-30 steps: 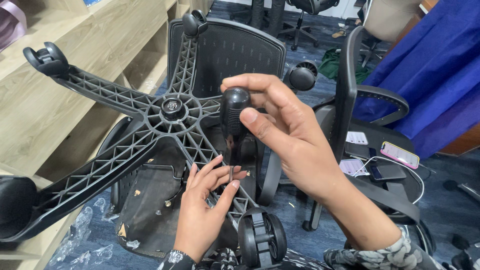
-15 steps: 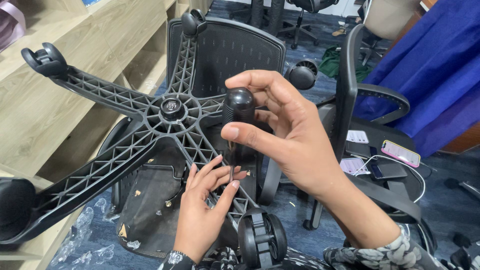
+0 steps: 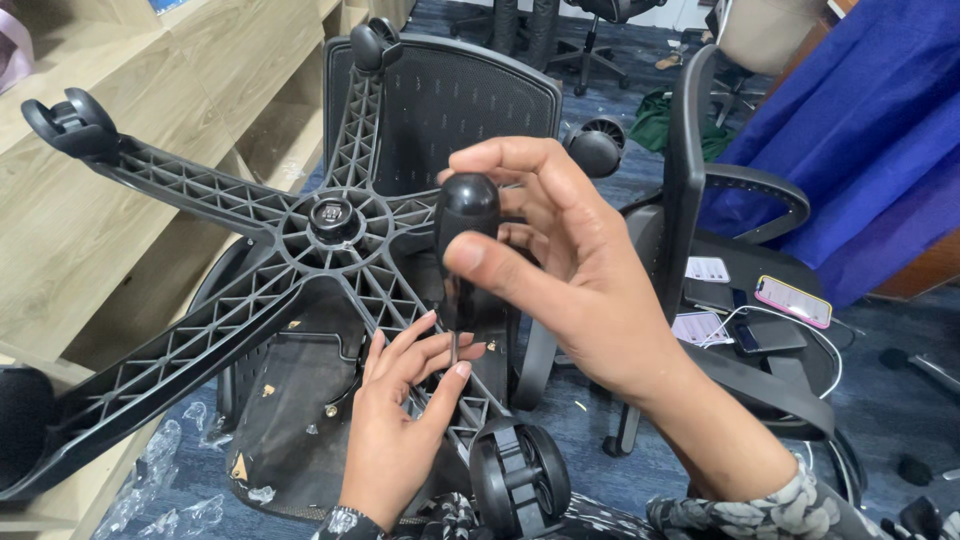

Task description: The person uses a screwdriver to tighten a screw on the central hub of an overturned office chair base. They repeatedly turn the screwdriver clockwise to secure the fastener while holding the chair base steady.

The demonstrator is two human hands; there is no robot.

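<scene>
Noting white paper tags [image 3: 706,268] on the dark seat at right. My right hand [image 3: 570,270] grips a black round-topped screwdriver [image 3: 462,250], upright over the star-shaped chair base [image 3: 330,220]; my left hand [image 3: 400,410] pinches its shaft low down.

Background of the work area. A blue-grey carpeted floor [image 3: 590,420] is seen, strewn with scraps of clear plastic wrap [image 3: 150,495]. Light wooden shelving [image 3: 110,190] is set along the left side. A blue cloth [image 3: 860,130] is hung at the right. Black office chairs [image 3: 590,25] are placed at the far end, near a green cloth [image 3: 665,120]. Even, soft light is cast throughout.
</scene>
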